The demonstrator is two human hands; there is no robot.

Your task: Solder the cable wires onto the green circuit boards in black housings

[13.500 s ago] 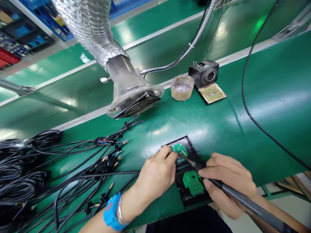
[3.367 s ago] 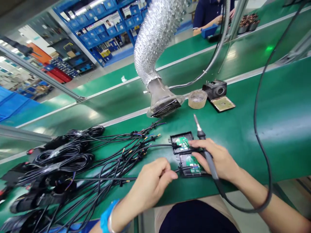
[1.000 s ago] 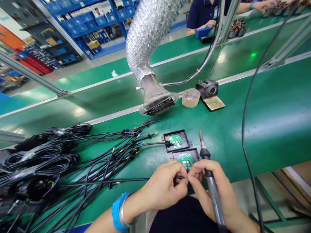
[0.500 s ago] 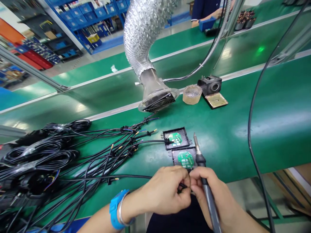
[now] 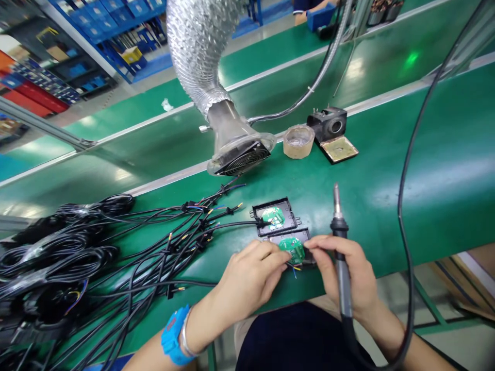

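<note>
My left hand [image 5: 251, 273] is closed around a black cable, most of it hidden under the fingers. The cable's stripped coloured wires [image 5: 296, 269] poke out at the fingertips, by the lower edge of the nearer black case [image 5: 303, 236]. Inside that case lies a green circuit board [image 5: 293, 249], which my left fingertips reach. A soldering iron [image 5: 342, 278] rests in my right hand [image 5: 358, 273], its tip pointing up and away. The right thumb and forefinger are at the case's right side. Just beyond, a second black case [image 5: 288, 212] holds a board with a cable attached.
Many black cables [image 5: 154, 268] cover the bench's left side. A fume extractor hose [image 5: 201, 56] hangs over the back edge. Behind the cases stand a tape roll [image 5: 298, 142] and a soldering iron stand [image 5: 328, 124]. The iron's cord [image 5: 404, 206] loops along the right.
Both hands have moved forward from the bench's near edge to the nearer case, the left bringing the cable. The soldering iron has shifted right, away from the cases. The view has shifted slightly.
</note>
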